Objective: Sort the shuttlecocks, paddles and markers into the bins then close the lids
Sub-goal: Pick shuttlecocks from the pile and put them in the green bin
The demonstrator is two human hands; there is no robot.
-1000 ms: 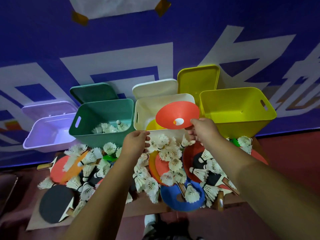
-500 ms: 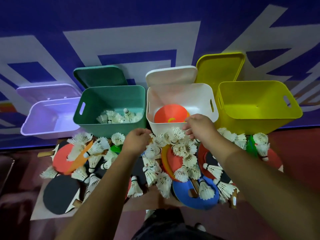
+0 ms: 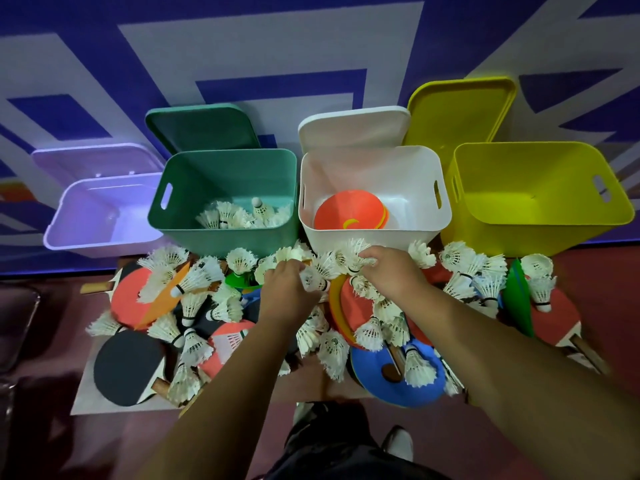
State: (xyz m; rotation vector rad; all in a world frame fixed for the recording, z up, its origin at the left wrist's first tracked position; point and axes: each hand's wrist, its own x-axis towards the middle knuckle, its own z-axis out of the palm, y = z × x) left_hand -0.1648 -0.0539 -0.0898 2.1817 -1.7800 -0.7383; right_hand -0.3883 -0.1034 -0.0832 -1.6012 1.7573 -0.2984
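Shuttlecocks (image 3: 350,257) sit gripped by left hand (image 3: 288,292) and right hand (image 3: 393,271) near white bin (image 3: 408,234).

No legible txt/labels anywhere; wall (image 3: 104,46) graphics only big white shapes.

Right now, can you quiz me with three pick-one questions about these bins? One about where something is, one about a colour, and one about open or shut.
1. Which bin has shuttlecocks inside it?
A) the purple bin
B) the green bin
C) the yellow bin

2. What colour is the top marker in the white bin?
A) blue
B) orange
C) black

3. How are the lids?
A) all open
B) all shut
C) only one shut

Answers:
1 B: white feathers lie on the green bin's floor.
2 B: an orange marker lies uppermost there.
3 A: each lid leans behind its bin, off the top.
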